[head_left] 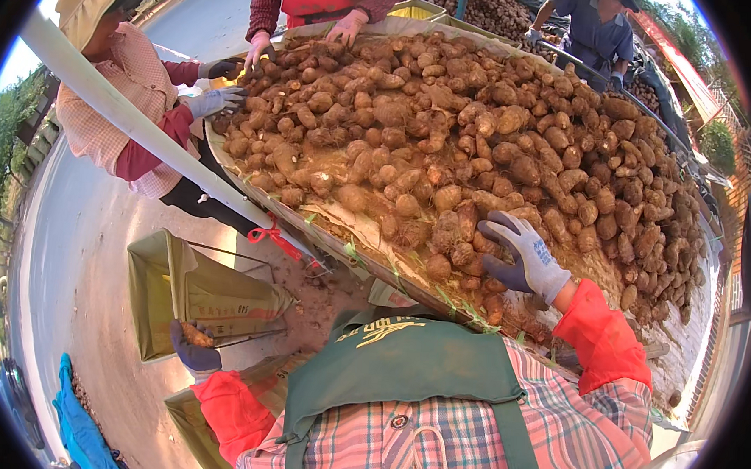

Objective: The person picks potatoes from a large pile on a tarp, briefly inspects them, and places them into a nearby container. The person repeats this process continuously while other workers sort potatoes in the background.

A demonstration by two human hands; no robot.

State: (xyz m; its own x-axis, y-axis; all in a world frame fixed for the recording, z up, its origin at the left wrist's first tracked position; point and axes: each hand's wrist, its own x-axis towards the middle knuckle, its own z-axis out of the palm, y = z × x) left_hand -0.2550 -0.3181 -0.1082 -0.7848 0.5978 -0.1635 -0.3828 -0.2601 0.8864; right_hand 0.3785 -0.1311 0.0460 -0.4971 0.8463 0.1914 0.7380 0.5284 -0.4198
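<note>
A large heap of brown, hairy taro corms covers a raised, cloth-lined table. My right hand, in a grey and dark-palmed work glove, rests with fingers spread on corms at the near side of the heap. Out to the left, beside the opening of an upright woven sack, my left hand in a similar glove holds one small taro corm. The sack is held on a thin metal frame. Red sleeves cover both my forearms.
A white pole with a red ribbon slants across the left. One person in a hat and another in red have gloved hands at the heap's far left; a third stands at the back right. Another open sack is below my left arm. Blue cloth lies lower left.
</note>
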